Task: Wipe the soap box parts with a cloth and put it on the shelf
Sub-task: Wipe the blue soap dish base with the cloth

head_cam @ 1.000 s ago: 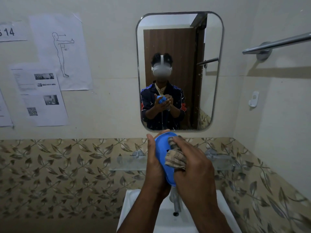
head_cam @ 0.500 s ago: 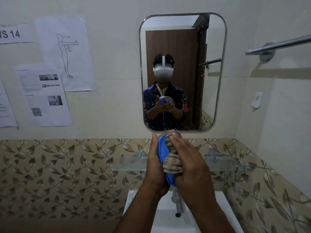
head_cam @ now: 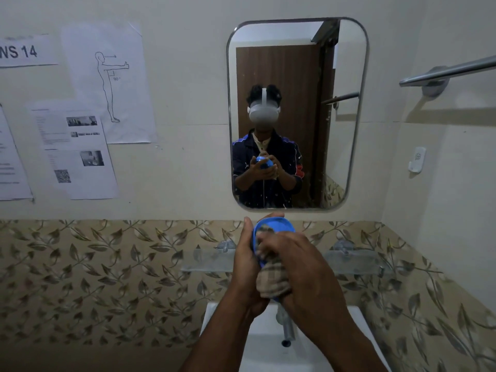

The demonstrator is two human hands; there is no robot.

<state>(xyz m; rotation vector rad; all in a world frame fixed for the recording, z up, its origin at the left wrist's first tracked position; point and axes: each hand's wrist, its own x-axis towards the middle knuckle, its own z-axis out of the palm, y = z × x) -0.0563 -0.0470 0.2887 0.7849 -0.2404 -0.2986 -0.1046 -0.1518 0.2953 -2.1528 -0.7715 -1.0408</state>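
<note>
**Cloth on blue soap box part, over the basin**

Cloth [head_cam: 272, 280], a checked beige-and-brown weave, soft and bunched, sits pressed into the hollow of the soap box part [head_cam: 276, 227] we hold up in front of us, above the basin [head_cam: 257, 353] and just below the mirror [head_cam: 296, 114]. The part is smooth blue plastic, oval, with a raised rim. Our left hand [head_cam: 248, 267] grips its left edge, fingers wrapped behind it and thumb up along the rim. Our right hand [head_cam: 303, 267] is closed around the cloth, fingers curled and pushing it against the plastic.

Behind the hands a clear glass shelf [head_cam: 206, 260] runs along the wall, fixed over a band of tiles [head_cam: 94, 272] with a brown leaf-and-vine pattern. A round metal rail [head_cam: 451, 71] crosses the far right wall.

On the far left, paper sheets are stuck to the plain wall. One sign [head_cam: 25, 51] reads "NS 14", its start cut off. A drawing [head_cam: 108, 84] shows a standing outline figure with an arm stretched out, marked "90°". The other printed sheets are too small to read.
</note>
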